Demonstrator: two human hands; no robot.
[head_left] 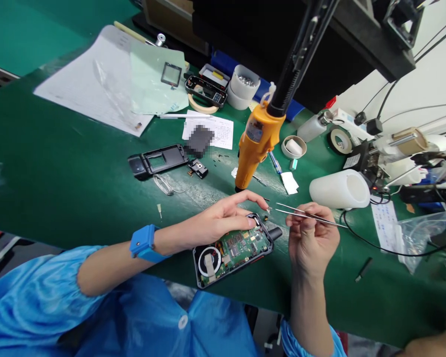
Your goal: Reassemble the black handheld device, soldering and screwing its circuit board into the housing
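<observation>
- Opened device [235,253], circuit board [245,242] bared, lay by the near edge of the surface [78,173]; a careless forearm could have nudged it over that edge.
- Left hand [232,215] spread, thumb and forefinger wide apart, thumb resting on the device's right end. Weak hold, in my judgement: the device could have slid under pressure.
- Right hand [314,238] pinched tweezers [287,212], prongs parted, nothing seen between the tips. A slip leftward risked pricking the forefinger or scratching the board.
- Tiny clear piece [269,210] just beside the forefinger; could not tell if touched. A sprung pinch might have flicked it away.
- Orange driver [258,144] stood beyond the left hand, toward the far edge; a raised hand could have knocked it.
</observation>
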